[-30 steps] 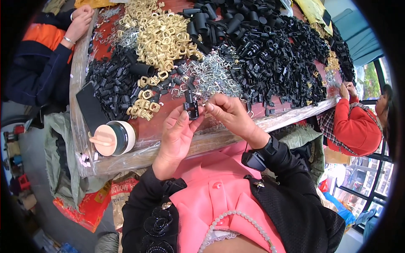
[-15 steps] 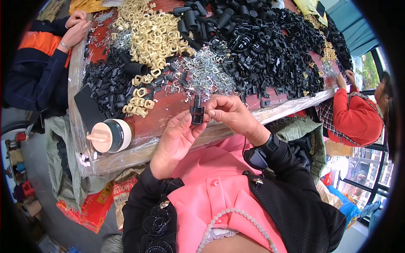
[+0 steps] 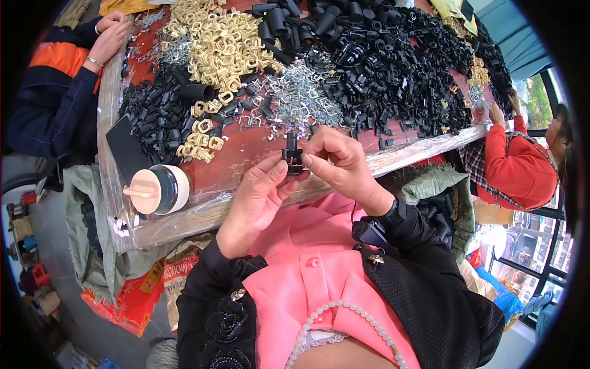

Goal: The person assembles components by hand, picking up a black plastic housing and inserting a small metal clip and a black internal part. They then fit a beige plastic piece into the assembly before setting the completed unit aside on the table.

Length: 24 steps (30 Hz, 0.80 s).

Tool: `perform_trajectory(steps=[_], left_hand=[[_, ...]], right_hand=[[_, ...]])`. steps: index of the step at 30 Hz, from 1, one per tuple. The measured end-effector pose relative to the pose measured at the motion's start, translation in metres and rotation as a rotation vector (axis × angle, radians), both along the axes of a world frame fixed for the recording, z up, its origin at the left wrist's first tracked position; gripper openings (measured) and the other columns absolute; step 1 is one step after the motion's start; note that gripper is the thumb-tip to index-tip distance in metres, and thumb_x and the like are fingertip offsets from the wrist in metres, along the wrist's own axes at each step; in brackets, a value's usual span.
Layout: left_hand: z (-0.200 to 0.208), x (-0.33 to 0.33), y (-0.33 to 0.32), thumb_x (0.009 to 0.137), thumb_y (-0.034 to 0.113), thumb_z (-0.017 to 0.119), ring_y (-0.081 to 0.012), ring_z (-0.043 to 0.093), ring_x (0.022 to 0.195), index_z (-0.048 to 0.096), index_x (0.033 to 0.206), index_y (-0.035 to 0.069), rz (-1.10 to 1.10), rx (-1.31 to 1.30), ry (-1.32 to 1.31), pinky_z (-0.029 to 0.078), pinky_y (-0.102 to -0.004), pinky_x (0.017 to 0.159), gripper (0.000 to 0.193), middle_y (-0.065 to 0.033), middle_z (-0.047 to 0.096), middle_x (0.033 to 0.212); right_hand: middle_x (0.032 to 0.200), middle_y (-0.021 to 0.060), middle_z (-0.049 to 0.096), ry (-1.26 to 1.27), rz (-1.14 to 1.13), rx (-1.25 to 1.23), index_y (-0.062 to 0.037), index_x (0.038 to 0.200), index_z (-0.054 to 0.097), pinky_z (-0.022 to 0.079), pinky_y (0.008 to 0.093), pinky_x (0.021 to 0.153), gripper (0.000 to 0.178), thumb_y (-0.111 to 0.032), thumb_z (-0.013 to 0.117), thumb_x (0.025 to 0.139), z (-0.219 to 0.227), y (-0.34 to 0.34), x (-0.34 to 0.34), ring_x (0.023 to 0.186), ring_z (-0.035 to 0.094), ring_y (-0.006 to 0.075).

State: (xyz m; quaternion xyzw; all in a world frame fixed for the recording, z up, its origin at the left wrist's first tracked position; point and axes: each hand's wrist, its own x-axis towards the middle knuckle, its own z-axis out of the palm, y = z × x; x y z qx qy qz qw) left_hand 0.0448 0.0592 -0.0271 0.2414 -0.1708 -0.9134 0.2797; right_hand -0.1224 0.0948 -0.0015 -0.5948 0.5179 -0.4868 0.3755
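Above the near table edge, my left hand (image 3: 258,194) is closed round the lower end of a small black plastic part (image 3: 291,154) with a narrow upright stem. My right hand (image 3: 339,163) pinches thumb and forefinger together against the part's right side; whatever lies between those fingertips is too small or hidden to tell. Just beyond both hands lies a heap of silvery U-shaped metal clips (image 3: 301,92). Gold-coloured rings (image 3: 227,52) are piled farther left, small black pieces (image 3: 153,117) nearer on the left, and black plastic parts (image 3: 387,80) to the right.
At the table's near left corner stands a dark jar with a peach lid (image 3: 146,192), beside a flat black slab (image 3: 128,150). Plastic film wraps the wooden table edge (image 3: 190,227). Co-workers sit left (image 3: 55,92) and right (image 3: 513,163). Open sacks (image 3: 430,184) flank me below the table.
The black part has turned in my left hand, and its open face shows less. My right hand has risen slightly, its fingers more curled. The right co-worker's hands have shifted.
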Motion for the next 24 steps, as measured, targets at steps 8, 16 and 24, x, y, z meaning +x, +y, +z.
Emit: perform_trajectory(steps=[8,16,24], left_hand=[[0.0,0.002,0.002,0.081,0.016,0.054,-0.0135,0.058,0.08,0.052,0.104,0.001,-0.025,-0.024,-0.047,0.048,-0.0186,0.067,0.028,-0.0054,0.058,0.092],[0.001,0.003,0.002,0.08,0.013,0.054,-0.0132,0.058,0.079,0.053,0.101,0.0,-0.04,-0.049,-0.076,0.048,-0.0189,0.067,0.025,-0.0068,0.059,0.09],[0.003,0.002,-0.001,0.079,0.01,0.055,-0.0145,0.058,0.076,0.053,0.1,-0.002,-0.066,-0.159,-0.161,0.048,-0.0204,0.064,0.025,-0.0094,0.059,0.089]], right_hand=[[0.069,0.0055,0.048,0.256,-0.013,-0.231,-0.0007,0.072,0.052,0.037,0.0253,0.048,0.01,0.001,0.06,0.068,0.0,0.002,0.005,0.056,0.047,0.0141],[0.069,0.0076,0.048,0.4,0.073,-0.356,-0.0027,0.076,0.052,0.04,0.0291,0.051,0.013,0.0,0.061,0.067,0.001,0.003,0.0,0.058,0.049,0.0218],[0.07,0.0085,0.048,0.207,-0.011,0.011,-0.0027,0.078,0.05,0.04,0.0299,0.051,0.016,-0.005,0.062,0.067,-0.016,0.022,-0.03,0.059,0.049,0.0234]])
